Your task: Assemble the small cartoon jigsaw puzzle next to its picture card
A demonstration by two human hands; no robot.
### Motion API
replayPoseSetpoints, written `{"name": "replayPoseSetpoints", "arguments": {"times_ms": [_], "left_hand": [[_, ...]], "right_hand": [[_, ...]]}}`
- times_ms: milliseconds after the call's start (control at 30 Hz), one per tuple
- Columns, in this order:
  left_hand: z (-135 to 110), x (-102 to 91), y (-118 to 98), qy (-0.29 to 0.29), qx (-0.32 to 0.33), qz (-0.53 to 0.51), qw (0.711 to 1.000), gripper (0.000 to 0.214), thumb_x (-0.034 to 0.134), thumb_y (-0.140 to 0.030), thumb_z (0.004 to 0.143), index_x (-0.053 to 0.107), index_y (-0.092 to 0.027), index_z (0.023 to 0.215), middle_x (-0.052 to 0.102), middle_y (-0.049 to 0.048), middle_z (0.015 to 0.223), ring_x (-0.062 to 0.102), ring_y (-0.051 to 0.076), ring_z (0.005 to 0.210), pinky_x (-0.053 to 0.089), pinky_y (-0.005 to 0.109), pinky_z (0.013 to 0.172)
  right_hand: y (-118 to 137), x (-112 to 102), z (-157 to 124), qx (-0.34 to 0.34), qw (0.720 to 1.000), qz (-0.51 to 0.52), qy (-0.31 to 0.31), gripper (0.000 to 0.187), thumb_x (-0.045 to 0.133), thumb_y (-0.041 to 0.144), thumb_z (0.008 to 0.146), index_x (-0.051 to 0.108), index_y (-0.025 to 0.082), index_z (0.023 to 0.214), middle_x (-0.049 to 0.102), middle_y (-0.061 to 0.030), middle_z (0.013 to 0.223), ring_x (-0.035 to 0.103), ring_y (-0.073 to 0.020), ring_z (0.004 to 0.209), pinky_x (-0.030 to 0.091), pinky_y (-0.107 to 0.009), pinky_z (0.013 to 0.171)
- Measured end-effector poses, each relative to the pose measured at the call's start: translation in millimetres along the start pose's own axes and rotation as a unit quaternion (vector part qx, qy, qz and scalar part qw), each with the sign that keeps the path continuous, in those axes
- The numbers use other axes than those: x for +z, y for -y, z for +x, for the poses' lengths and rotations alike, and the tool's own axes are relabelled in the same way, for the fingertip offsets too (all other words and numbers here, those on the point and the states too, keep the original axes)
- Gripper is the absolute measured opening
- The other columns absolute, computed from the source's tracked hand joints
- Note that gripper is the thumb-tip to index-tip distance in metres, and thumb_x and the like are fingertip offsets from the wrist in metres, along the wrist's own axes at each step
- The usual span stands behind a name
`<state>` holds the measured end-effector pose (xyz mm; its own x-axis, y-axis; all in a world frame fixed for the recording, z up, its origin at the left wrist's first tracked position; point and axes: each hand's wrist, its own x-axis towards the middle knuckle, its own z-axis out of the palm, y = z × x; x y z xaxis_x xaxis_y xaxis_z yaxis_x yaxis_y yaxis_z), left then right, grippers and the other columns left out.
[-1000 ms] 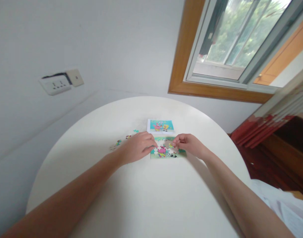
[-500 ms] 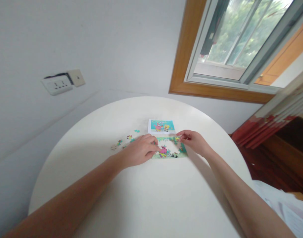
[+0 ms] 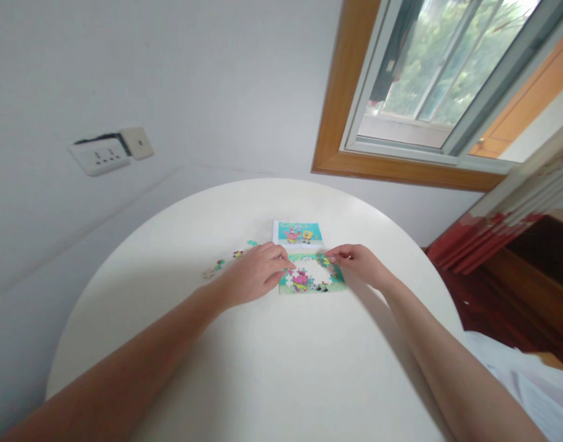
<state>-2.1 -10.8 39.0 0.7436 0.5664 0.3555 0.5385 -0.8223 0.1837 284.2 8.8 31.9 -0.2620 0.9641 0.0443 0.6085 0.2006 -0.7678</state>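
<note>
A partly assembled jigsaw puzzle (image 3: 285,290) lies flat on the table, with a colourful cartoon picture, a green-blue border and a white gap in its middle. My left hand (image 3: 256,274) rests over its left edge, palm down, with index finger and thumb apart and the fingertips at the puzzle's upper left part. At the upper right corner, my right hand (image 3: 358,265) has thumb and index finger pinched together. Whatever lies between those fingertips is too small to make out. Just behind the puzzle is a picture card (image 3: 302,233) showing a pink and a yellow cartoon figure.
Loose puzzle pieces (image 3: 220,264) are scattered left of my left hand, some partly hidden by it. The round white table (image 3: 281,368) meets the wall at the back. A wall socket (image 3: 104,156) is at left, a wood-framed window (image 3: 325,144) at right.
My left index finger has shifted up and slightly left, uncovering more of the puzzle's left side. My right hand stays pinched at the upper right corner. The view has shifted slightly.
</note>
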Motion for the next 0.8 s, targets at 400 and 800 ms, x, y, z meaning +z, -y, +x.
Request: {"name": "replayPoseSetpoints", "arguments": {"times_ms": [400,800], "left_hand": [[0,1.6,1,-0.001,0.006,-0.004,1.000,0.025,0.048,-0.016,0.092,0.065,-0.021,0.109,0.060,0.0072,0.104,0.053,0.021,0.100,0.041,0.035,0.090],[0,2.7,2,-0.002,0.013,0.001,1.000,0.025,0.047,-0.017,0.093,0.066,-0.020,0.108,0.059,0.0074,0.102,0.053,0.021,0.099,0.042,0.035,0.088]], "right_hand": [[8,-4,-6,-0.042,0.997,-0.031,0.048,0.028,0.051,0.021,0.081,0.072,0.016,0.099,0.069,-0.0036,0.086,0.056,-0.0122,0.071,0.044,-0.024,0.067],[17,1,-10,-0.133,0.981,-0.115,0.080,0.039,0.050,0.007,0.075,0.073,0.018,0.105,0.064,-0.0056,0.092,0.059,-0.0138,0.079,0.047,-0.025,0.072]]}}
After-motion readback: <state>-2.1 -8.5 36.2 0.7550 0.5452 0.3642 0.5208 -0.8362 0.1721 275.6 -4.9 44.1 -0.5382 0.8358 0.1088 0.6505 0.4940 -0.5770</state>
